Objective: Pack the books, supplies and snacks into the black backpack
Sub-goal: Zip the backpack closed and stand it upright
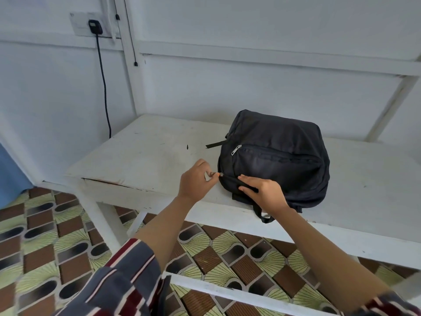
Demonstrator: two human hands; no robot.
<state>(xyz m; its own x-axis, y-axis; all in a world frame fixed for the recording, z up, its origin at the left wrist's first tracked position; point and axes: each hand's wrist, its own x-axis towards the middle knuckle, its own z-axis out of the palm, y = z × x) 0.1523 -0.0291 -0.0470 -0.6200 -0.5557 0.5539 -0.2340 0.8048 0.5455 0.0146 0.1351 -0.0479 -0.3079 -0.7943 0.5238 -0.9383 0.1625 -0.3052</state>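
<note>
On the white table (148, 151), close to its front edge, the black backpack (273, 156) lies flat with its front panel up. Its near corner sits right at the fingertips of both hands.

The left hand (196, 181) pinches a small zipper pull (220, 175) at that corner. Thumb and forefinger are pressed together on the pull and the other fingers are curled in behind. Just to the right of the pinch, the right hand (266, 192) grips the bag's near rim. Its thumb lies along the top of the seam and its fingers are tucked under, clamped on a fold of the fabric. Both forearms reach in from below over the table's front edge, bare to the elbow, and a striped sleeve (127, 281) shows on the left arm.

Beyond the fingers, a silver pull (236, 150) sits at the left end of the front pocket's zip. A short strap (215, 143) sticks out from the bag's left side. Below the right wrist, a strap loop (264, 215) hangs over the table's edge.

Left of the pinching fingers, the tabletop stretches bare out to its left corner. Right of the bag, more white surface runs to the frame's edge. The bag's far side stops short of the wall (250, 92), with a strip of table between them.

Far to the upper left of the hands, a charger (95, 26) is plugged in, and its cable (104, 87) drops behind the table. A patterned floor (45, 247) shows beneath.
</note>
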